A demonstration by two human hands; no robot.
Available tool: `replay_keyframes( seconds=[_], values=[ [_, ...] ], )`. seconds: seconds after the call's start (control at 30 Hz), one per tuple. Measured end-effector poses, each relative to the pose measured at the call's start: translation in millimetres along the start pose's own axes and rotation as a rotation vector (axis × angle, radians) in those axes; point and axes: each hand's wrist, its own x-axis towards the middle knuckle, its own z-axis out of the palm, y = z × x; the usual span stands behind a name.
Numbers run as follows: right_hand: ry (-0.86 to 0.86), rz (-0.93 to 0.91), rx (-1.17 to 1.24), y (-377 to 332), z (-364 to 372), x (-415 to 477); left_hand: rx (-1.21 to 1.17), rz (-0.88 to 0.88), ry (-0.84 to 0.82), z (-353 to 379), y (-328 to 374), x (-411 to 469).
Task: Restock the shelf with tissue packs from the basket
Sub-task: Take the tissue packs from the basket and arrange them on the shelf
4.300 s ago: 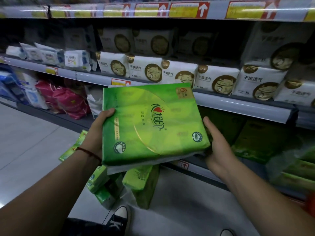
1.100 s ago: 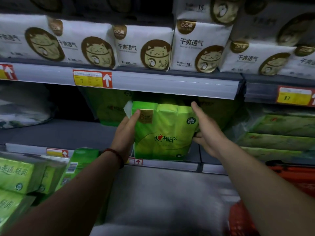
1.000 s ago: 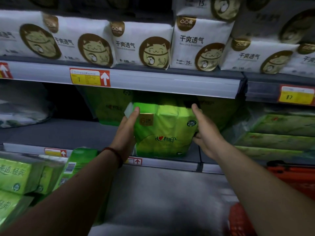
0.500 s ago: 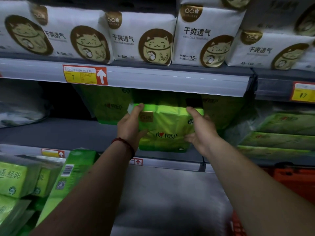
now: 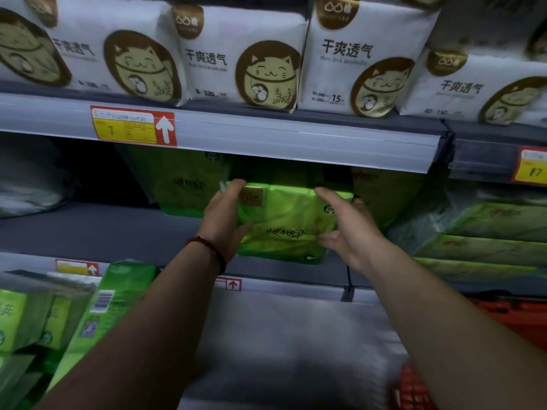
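Note:
A bright green tissue pack (image 5: 284,226) stands upright on the lower shelf (image 5: 97,229), under the upper shelf's rail. My left hand (image 5: 225,220) grips its left edge, fingers up at the top corner and thumb across the front. My right hand (image 5: 346,229) holds the right side, fingers stretched over the top right and thumb on the front. Behind it stand darker green packs (image 5: 183,184) of the same kind, another (image 5: 387,193) on the right. The orange basket (image 5: 509,315) shows at the lower right, partly hidden by my right arm.
The upper shelf rail (image 5: 296,140) sits close above the pack and carries white cat-print packs (image 5: 242,54). Flat green packs in clear wrap (image 5: 488,232) are stacked at the right. More green packs (image 5: 112,306) stand at the lower left. A white bundle (image 5: 26,184) lies far left.
Both hands carried the green pack from chest height up onto the lower shelf. Over the last second they have slid it further back under the upper rail.

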Motion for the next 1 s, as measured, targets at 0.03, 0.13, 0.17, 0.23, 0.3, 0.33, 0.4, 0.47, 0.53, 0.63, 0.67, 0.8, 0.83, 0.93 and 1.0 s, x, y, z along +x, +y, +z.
replay_keyframes(
  seconds=[0.03,0.13,0.17,0.23,0.3,0.33,0.4,0.47,0.53,0.63,0.67,0.8,0.83,0.93,1.0],
  values=[
    [-0.002,-0.008,-0.011,-1,0,-3,-0.022,-0.040,-0.027,-3,2,-4],
    [0.035,-0.065,-0.108,-5,-1,-15,-0.019,-0.133,0.010,-15,15,-15],
    [0.051,-0.091,-0.153,-6,-1,-19,0.006,-0.137,0.043,-21,18,-20],
    [0.071,-0.116,-0.206,-8,-2,-27,0.135,-0.089,0.072,-33,24,-35],
    [0.076,-0.105,-0.208,-9,-2,-39,0.320,-0.028,0.072,-48,30,-52],
    [0.080,-0.102,-0.219,-9,-2,-45,0.416,-0.001,0.074,-56,32,-60],
    [0.088,-0.109,-0.301,-6,3,-56,0.581,0.038,0.058,-73,35,-77],
    [0.066,-0.142,-0.404,-1,14,-72,0.711,0.050,0.045,-91,39,-95],
    [0.005,-0.219,-0.525,2,29,-90,0.789,0.030,0.047,-116,37,-107],
    [-0.131,-0.308,-0.691,8,58,-116,0.926,-0.006,0.114,-159,23,-125],
    [-0.170,-0.337,-0.744,11,70,-124,0.999,-0.022,0.148,-172,16,-130],
    [-0.332,-0.341,-0.855,33,117,-137,1.178,-0.140,0.220,-211,-13,-147],
    [-0.377,-0.317,-0.856,40,130,-138,1.193,-0.188,0.236,-218,-20,-151],
    [-0.484,-0.310,-0.935,63,168,-136,1.169,-0.346,0.250,-236,-42,-155],
    [-0.523,-0.303,-0.994,77,192,-135,1.119,-0.396,0.223,-243,-52,-152]
  ],
)
